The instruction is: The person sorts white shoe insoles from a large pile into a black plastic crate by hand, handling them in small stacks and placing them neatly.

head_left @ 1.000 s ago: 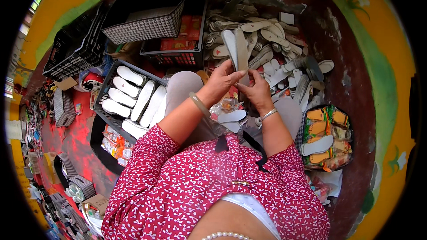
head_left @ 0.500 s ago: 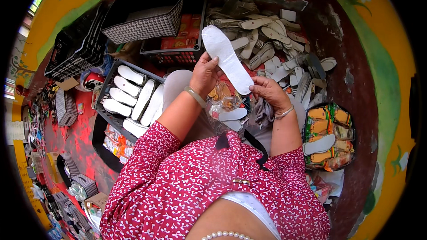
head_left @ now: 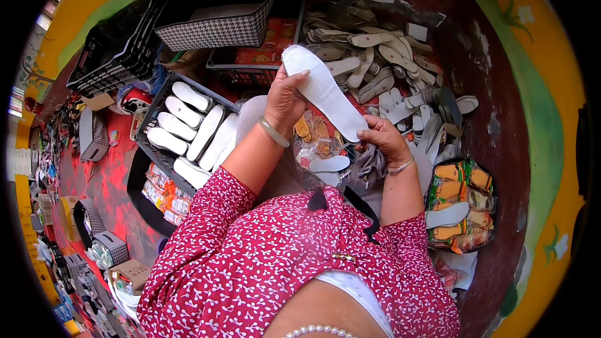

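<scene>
A white shoe insole [head_left: 322, 92] is stretched between my two hands, slanting from upper left to lower right. My left hand [head_left: 287, 97] pinches its wide upper part along the left edge, thumb on top. At the narrow lower end, my right hand [head_left: 385, 141] grips the tip between thumb and fingers. Below the insole, a pale insole [head_left: 329, 163] lies among clear plastic wrapping near a crumpled grey cloth [head_left: 368, 166]. To the left, a dark crate [head_left: 150, 144] holds several white insoles [head_left: 205, 133] in rows. A heap of grey-white insoles [head_left: 388, 56] lies beyond my hands.
On the right, a bag of orange packets [head_left: 460, 178] has a light insole [head_left: 447, 215] on top. A houndstooth basket [head_left: 216, 30] stands on a black crate [head_left: 250, 76] holding red boxes. Stacked black crates [head_left: 116, 50] stand far left. A dark red wall [head_left: 494, 87] curves behind.
The view has shifted slightly, so the surroundings sit a little differently. Both hands still hold the insole; its lower end and my right hand sit slightly lower in the picture.
</scene>
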